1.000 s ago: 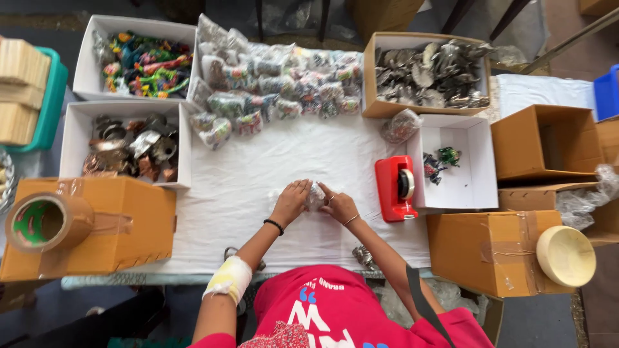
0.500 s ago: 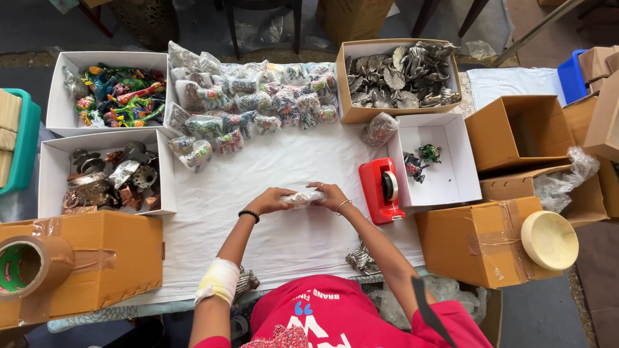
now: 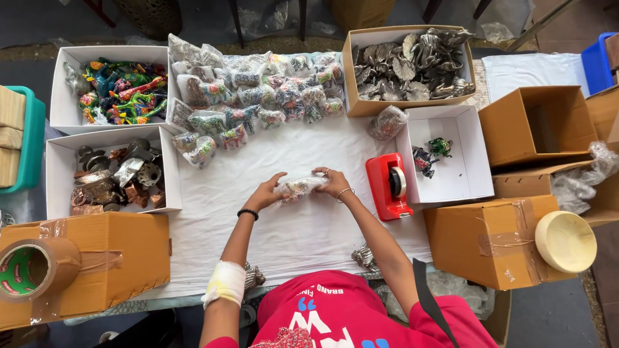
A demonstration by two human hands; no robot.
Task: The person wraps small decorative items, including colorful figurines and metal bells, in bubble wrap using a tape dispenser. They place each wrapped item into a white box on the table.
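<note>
— Head view: where's the wrapped figurine (image 3: 298,189)?

— Mid-table on the white cloth (image 3: 303,238), at nine o'clock from the red tape dispenser (image 3: 389,185). Left hand (image 3: 265,193) pinches one end, right hand (image 3: 333,183) the other.

— How would it handle?

— Likely light, with a hard, breakable core under crinkly, slippery film — best held by both ends.

— Its long axis?

— Nine to three, tipped slightly toward two.

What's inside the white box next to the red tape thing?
Inside the white box, beside the red tape dispenser, sit two small figurines: a green one and a darker one. The rest shows bare white bottom. Whatever lies under the figurines is covered.
</note>
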